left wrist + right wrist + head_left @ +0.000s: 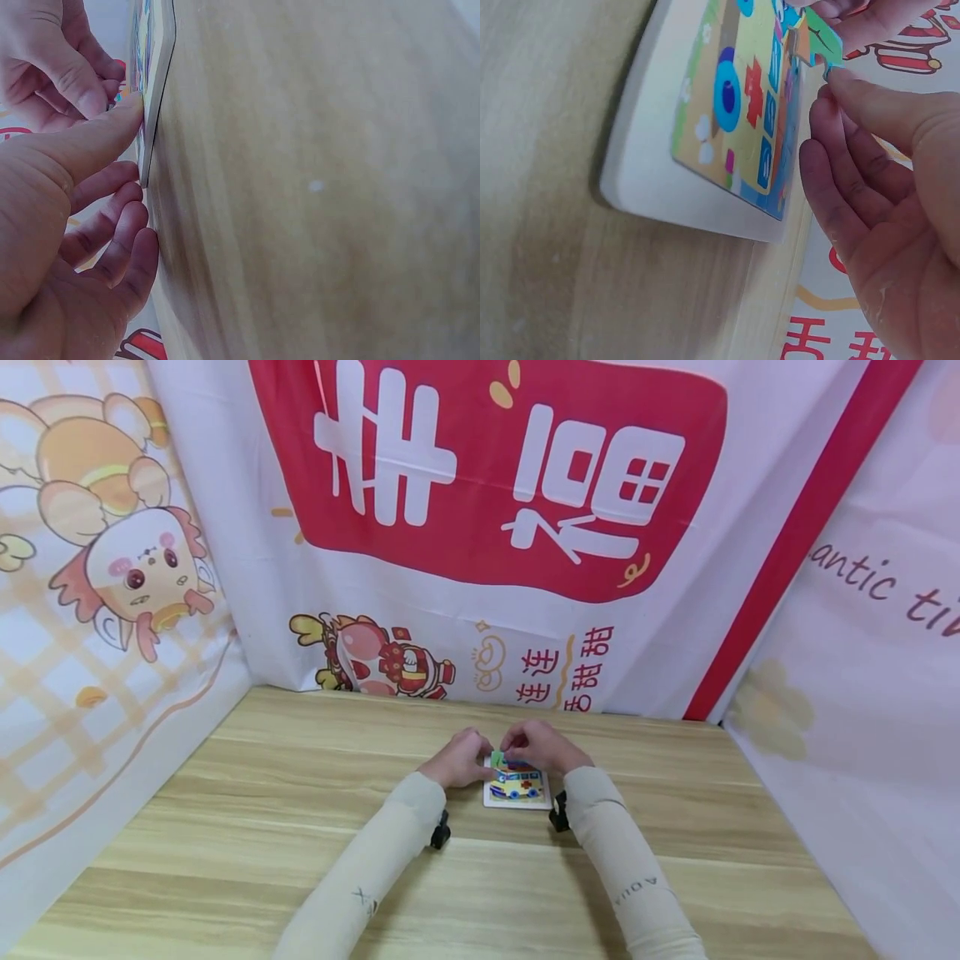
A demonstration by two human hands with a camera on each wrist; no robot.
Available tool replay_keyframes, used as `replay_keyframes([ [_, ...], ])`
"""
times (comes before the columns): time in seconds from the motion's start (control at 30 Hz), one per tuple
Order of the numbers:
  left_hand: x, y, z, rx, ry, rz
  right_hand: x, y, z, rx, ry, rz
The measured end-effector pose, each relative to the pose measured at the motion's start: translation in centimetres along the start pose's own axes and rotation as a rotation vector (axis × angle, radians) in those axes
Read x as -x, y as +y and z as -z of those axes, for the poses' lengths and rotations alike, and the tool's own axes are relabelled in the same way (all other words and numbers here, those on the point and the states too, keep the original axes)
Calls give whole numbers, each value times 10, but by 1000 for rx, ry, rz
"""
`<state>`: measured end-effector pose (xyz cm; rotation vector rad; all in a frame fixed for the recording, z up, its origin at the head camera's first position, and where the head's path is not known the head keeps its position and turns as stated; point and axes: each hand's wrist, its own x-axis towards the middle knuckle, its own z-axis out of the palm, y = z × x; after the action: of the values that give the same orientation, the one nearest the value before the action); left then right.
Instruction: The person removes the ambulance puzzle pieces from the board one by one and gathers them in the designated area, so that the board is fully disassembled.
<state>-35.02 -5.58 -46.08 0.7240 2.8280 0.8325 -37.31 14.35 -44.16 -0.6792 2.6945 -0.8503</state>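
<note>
A small jigsaw puzzle (517,787) with a yellow ambulance picture lies in a white-rimmed board (641,169) on the table. My left hand (461,760) holds the board's far left corner, its thumb on top and its fingers by the edge in the left wrist view. Over the far edge, my right hand (543,747) pinches a green puzzle piece (823,39) between thumb and forefinger. That piece stands tilted up from the picture in the right wrist view. Fingers partly hide the puzzle's far side.
The wood-grain table (300,827) stretches out around the board. Printed cloth hangs behind it (480,552) and along both sides. Black wrist cameras sit under both cuffs, close to the tabletop.
</note>
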Motion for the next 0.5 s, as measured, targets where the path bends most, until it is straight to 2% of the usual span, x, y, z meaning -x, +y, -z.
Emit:
replay_keyframes([
  [0.23, 0, -2, 0, -14, -2, 9, 6, 4, 8, -59, 69, 7],
  [0.5, 2, 0, -1, -22, -1, 39, 30, 26, 36, -40, 92, -44],
])
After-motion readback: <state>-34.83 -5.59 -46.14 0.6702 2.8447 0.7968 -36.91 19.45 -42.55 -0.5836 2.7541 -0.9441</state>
